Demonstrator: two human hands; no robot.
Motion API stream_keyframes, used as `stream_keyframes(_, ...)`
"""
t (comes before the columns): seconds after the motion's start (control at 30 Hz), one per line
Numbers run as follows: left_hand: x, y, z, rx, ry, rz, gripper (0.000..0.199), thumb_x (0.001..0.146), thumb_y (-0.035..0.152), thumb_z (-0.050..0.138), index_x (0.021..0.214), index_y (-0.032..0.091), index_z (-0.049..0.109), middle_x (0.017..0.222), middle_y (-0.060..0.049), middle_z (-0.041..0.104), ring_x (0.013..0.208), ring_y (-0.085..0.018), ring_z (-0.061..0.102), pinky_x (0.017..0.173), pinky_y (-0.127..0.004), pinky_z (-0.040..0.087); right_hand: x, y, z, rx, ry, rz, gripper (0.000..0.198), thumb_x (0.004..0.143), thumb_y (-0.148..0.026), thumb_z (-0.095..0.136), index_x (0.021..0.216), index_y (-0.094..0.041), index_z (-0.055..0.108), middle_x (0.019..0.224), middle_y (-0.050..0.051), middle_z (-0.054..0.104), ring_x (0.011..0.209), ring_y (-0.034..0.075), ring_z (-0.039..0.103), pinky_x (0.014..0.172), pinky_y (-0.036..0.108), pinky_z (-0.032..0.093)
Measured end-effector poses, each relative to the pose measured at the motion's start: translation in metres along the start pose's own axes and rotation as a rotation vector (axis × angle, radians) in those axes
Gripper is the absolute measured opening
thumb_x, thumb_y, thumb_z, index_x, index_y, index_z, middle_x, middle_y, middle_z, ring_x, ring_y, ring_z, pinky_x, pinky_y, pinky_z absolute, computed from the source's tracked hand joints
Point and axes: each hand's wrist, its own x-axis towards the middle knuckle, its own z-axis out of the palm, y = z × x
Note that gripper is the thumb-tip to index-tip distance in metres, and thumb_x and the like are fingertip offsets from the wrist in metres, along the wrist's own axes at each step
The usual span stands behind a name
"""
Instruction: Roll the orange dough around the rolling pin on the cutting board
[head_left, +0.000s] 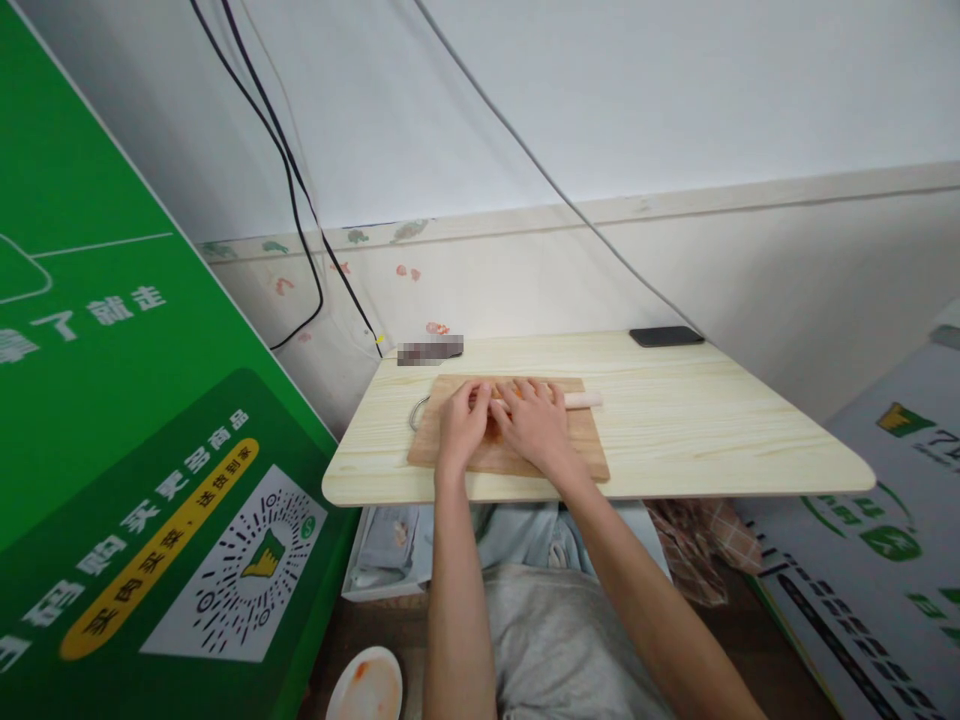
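Note:
A wooden cutting board with a metal loop handle lies on the pale table. My left hand rests on its left half, fingers curled downward, thumb near the right hand. Beside it, my right hand bends its slightly parted fingers over the board. Bits of something orange show between the fingers; its shape is mostly covered. A pale, smooth stick or handle juts out to the right from under my right hand. Its other end is hidden. An orange wet stain marks the wood between my wrists.
On the table, a black phone lies at the back right and a blurred-out dark object at the back left. A stained white plate sits below. Green and white panels flank me. Cables hang along the wall.

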Motion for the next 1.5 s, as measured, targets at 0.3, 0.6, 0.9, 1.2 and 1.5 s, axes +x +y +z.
stream_keyframes(0.3,-0.002,0.001,-0.001,0.057,0.014,-0.007,0.028,0.106,0.039,0.055,0.107,0.019,0.075,0.104,-0.010,0.081,0.099,-0.023,0.075,0.096,-0.036,0.057,-0.059,-0.007,-0.001,0.015,0.107,-0.041,0.061,0.112,-0.056,0.042,0.162,-0.023,0.053,0.165,0.014,0.054,0.155,0.035,0.043,0.129,0.059,0.019)
stream_keyframes(0.6,0.000,-0.002,-0.001,0.056,0.016,-0.007,0.026,0.106,0.037,0.056,0.108,0.020,0.075,0.105,-0.009,0.081,0.100,-0.023,0.076,0.098,-0.036,0.057,-0.038,-0.006,0.000,0.000,0.049,-0.042,0.061,0.112,-0.054,0.038,0.161,-0.021,0.054,0.165,0.016,0.054,0.153,0.036,0.045,0.129,0.059,0.019)
stream_keyframes(0.9,0.001,-0.003,0.000,0.029,0.002,0.003,0.027,0.106,0.037,0.055,0.108,0.019,0.075,0.111,-0.010,0.081,0.102,-0.023,0.076,0.097,-0.036,0.058,-0.008,-0.004,0.001,-0.018,0.003,0.002,0.054,0.113,-0.049,0.038,0.152,-0.022,0.064,0.161,0.015,0.059,0.147,0.038,0.048,0.122,0.056,0.027)
stream_keyframes(1.2,0.001,-0.006,0.001,0.081,0.023,-0.005,0.028,0.106,0.039,0.056,0.109,0.020,0.076,0.107,-0.010,0.082,0.104,-0.024,0.075,0.100,-0.038,0.057,-0.053,-0.009,0.006,-0.024,0.111,-0.022,0.067,0.110,-0.058,0.044,0.165,-0.019,0.050,0.170,0.017,0.047,0.160,0.041,0.032,0.129,0.060,0.017)
stream_keyframes(1.5,0.002,-0.005,0.000,0.016,-0.009,-0.009,0.028,0.106,0.039,0.056,0.108,0.020,0.076,0.107,-0.010,0.081,0.098,-0.022,0.076,0.094,-0.034,0.059,0.013,0.000,0.003,-0.031,-0.064,0.000,0.054,0.114,-0.047,0.033,0.149,-0.022,0.066,0.158,0.013,0.062,0.150,0.042,0.046,0.118,0.059,0.032)
